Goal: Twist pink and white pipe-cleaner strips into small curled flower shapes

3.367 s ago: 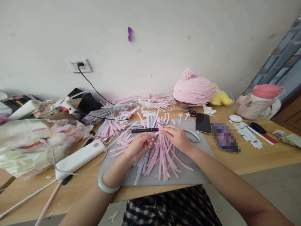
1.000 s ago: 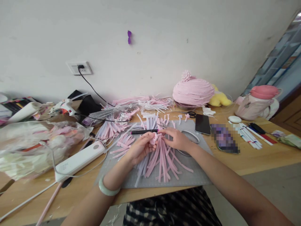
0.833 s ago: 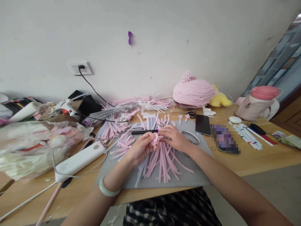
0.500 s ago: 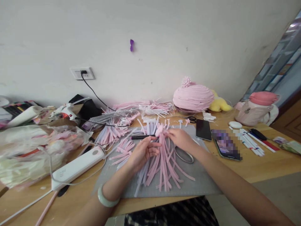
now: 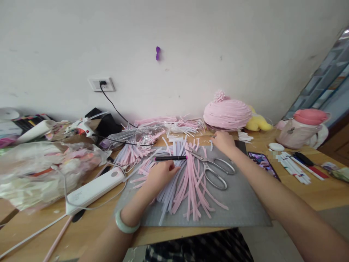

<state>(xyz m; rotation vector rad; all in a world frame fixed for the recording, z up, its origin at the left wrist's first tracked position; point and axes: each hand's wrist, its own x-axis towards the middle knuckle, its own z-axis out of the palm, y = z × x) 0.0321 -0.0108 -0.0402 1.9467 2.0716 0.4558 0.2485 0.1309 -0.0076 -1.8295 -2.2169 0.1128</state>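
My left hand (image 5: 163,174) is closed over the left part of the mat, thumb pointing right. Anything inside its fist is hidden. Just beyond it, a black marker pen (image 5: 169,158) lies across the pipe cleaners. My right hand (image 5: 224,143) is at the mat's back edge, fingers drawn together and pointing down; what they hold, if anything, is hidden. Long pink pipe cleaners (image 5: 192,191) fan out toward me, with pale lilac ones (image 5: 167,196) beside them. Silver scissors (image 5: 214,167) lie on the grey cutting mat (image 5: 240,207), blades over the pink strands.
A pink dome-shaped piece (image 5: 227,113) stands at the back beside a yellow plush (image 5: 259,122). At right are a phone (image 5: 263,163), white markers (image 5: 294,167) and a pink-lidded jug (image 5: 302,127). A white power strip (image 5: 94,191) and plastic bags (image 5: 51,174) lie left.
My right hand has moved from the fluffy pink piece at the centre to the back right; that piece no longer shows. My left hand has gone from open to closed. The scissors are uncovered.
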